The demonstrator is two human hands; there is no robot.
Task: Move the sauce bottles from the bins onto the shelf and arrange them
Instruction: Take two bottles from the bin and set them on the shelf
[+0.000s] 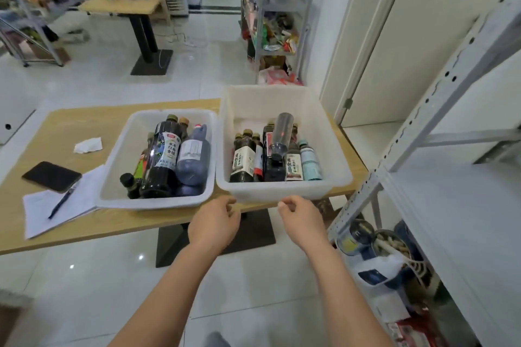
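Two white plastic bins stand side by side on a wooden table (70,127). The left bin (118,200) holds several dark sauce bottles lying down, among them a large dark bottle (162,160) and a grey-labelled one (193,155). The right bin (282,191) holds several smaller bottles (244,159) standing in a row, with a clear bottle (280,132) lying on top. My left hand (214,222) and my right hand (301,220) hover just in front of the right bin's near rim, fingers loosely curled, holding nothing. The grey metal shelf (465,205) stands to the right, its middle boards bare.
A phone (52,176), papers with a pen (63,200) and a crumpled tissue (88,145) lie on the table's left part. Jars and packets (375,245) fill the shelf's bottom level. Another table and stocked racks stand farther back across the tiled floor.
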